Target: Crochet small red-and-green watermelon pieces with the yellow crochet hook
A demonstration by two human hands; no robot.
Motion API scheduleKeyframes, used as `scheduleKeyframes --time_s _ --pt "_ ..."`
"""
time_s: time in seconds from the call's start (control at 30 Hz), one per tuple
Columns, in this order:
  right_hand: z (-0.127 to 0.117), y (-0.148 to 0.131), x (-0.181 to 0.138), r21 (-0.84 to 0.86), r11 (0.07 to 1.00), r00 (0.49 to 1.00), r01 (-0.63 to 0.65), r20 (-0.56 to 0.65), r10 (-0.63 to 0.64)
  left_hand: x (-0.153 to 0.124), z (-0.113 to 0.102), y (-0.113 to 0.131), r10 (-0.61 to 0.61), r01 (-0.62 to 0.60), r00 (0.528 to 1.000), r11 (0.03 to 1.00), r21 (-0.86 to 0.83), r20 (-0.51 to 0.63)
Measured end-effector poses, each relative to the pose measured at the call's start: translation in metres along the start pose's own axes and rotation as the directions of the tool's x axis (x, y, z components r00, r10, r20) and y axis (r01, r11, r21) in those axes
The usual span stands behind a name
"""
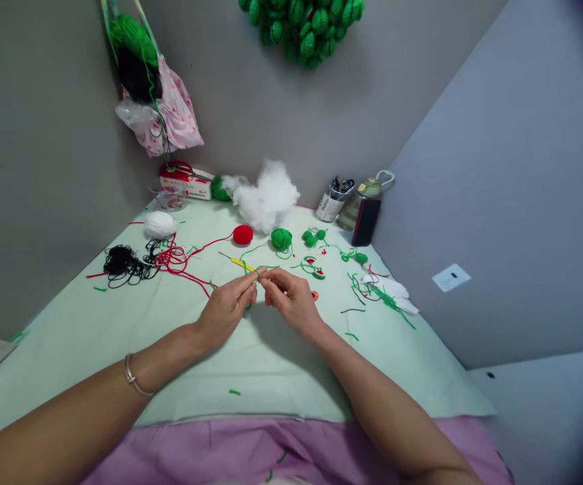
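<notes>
My left hand (225,308) and my right hand (294,298) meet over the middle of the table, fingertips pinched close together. Between them is green yarn (270,267), with a loose end sticking out to the right. A crochet hook (242,264) with a yellow handle and thin metal tip points away to the left, just beyond my left fingertips. Whether it is held or lies on the cloth I cannot tell. A green yarn ball (281,239) sits behind my hands, and a strand runs left from it. My fingers hide most of the piece they pinch.
Red yarn ball (243,234), white yarn ball (160,224) and tangled black yarn (122,264) lie left. White stuffing (268,195) is heaped at the back. Small green crocheted pieces (314,237) and yarn scraps lie right, near a bottle (355,209) and phone (366,222).
</notes>
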State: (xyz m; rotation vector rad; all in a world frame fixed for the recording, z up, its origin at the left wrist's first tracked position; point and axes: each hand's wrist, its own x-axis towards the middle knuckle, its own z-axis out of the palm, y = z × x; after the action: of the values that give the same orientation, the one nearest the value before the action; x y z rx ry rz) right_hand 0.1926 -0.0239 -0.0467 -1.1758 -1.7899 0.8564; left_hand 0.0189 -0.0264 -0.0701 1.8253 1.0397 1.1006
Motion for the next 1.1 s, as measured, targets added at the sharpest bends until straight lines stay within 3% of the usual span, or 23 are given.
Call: scheduleKeyframes --time_s 0.2,0.47,0.63,0.87,1.1 --pt "0.0 0.0 0.001 -0.093 0.994 0.999 0.048 -0.005 -0.049 -0.001 0.001 -0.001 0.006 -0.006 1.0 0.998 0.07 0.003" --pt "0.0 -0.001 0.002 -0.091 0.996 1.0 0.02 -0.002 -0.02 -0.001 0.0 0.001 -0.013 0.007 0.999 0.987 0.163 0.039" --pt "0.001 0.002 0.005 -0.002 1.0 1.0 -0.021 0.01 0.021 -0.001 0.002 0.004 -0.056 0.042 0.997 0.976 0.212 0.059" --pt "-0.003 -0.001 0.01 0.195 0.972 0.99 -0.134 0.069 0.123 -0.001 0.004 -0.001 0.031 -0.051 0.997 0.954 0.296 0.073" --pt "-0.004 -0.001 0.012 0.275 0.947 0.985 -0.165 0.094 0.144 0.0 0.003 0.0 0.066 -0.081 0.996 0.934 0.349 0.056"
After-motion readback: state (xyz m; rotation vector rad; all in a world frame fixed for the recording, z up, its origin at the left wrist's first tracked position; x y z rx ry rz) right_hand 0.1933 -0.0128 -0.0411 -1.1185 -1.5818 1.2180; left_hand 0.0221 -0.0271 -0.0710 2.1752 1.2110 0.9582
